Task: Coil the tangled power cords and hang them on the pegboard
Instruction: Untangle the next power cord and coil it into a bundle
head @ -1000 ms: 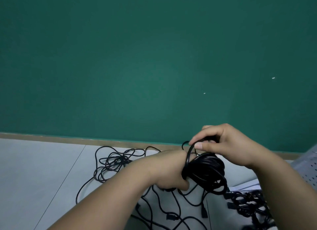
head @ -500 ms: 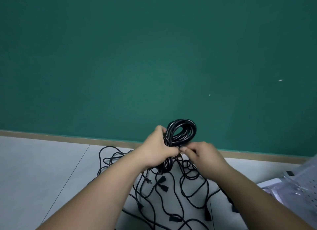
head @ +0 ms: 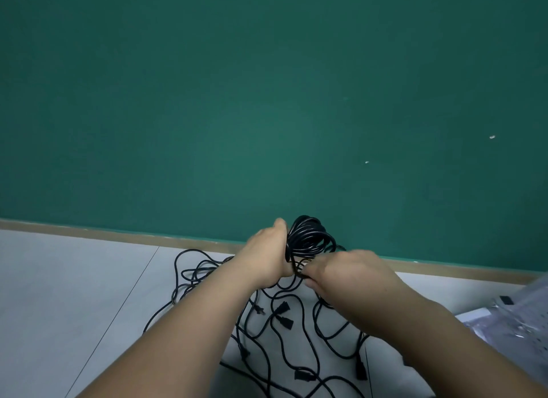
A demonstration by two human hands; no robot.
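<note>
Left grip (head: 268, 256), right grip (head: 348, 268) on part-hidden coil (head: 308, 237)

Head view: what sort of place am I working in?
Probably a bare indoor room, at floor level: grey floor tiles, a green wall with tan skirting, and black cords strewn on the tiles.

We held the coiled cord (head: 308, 239) between our left hand (head: 265, 256) and right hand (head: 351, 268), above the tangled cords (head: 281, 326) spread on the floor (head: 74, 279) before the wall (head: 267, 101), the pegboard (head: 527, 326) lying to their right.
</note>
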